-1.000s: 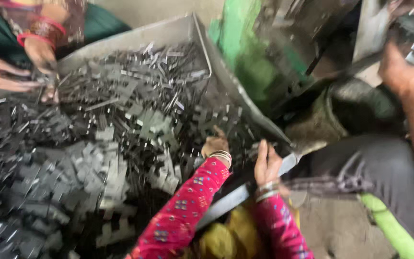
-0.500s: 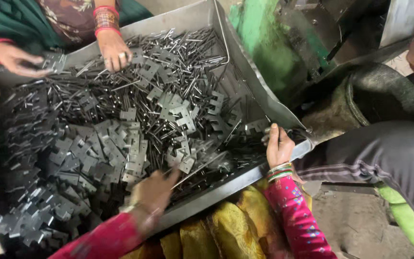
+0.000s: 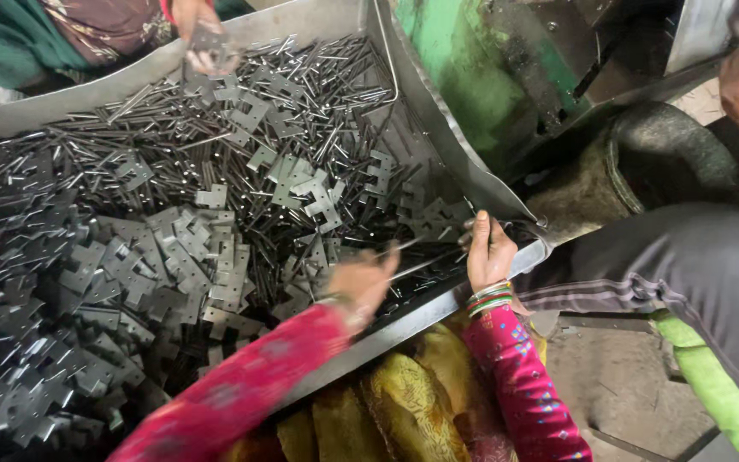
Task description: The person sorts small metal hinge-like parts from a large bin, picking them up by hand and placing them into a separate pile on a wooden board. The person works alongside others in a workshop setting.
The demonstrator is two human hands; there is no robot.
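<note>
Steel tray (image 3: 472, 175): grey sheet-metal bin filling the left and centre of the frame, heaped with flat notched plates (image 3: 207, 257) and thin rods (image 3: 301, 94).
Left hand (image 3: 361, 282): I see it low centre, blurred, over the plates near the tray's front edge; grip I cannot tell.
Right hand (image 3: 489, 252): just right of it, fingers closed around a thin rod (image 3: 425, 244) at the tray's lower right corner.
Other person's hand (image 3: 203, 34): top of the frame, holding a plate.

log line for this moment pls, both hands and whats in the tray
left hand: blurred, over metal pins | right hand: pinching thin metal rod | tray: flat hinge plates, pins | co-worker's hand: far edge
</note>
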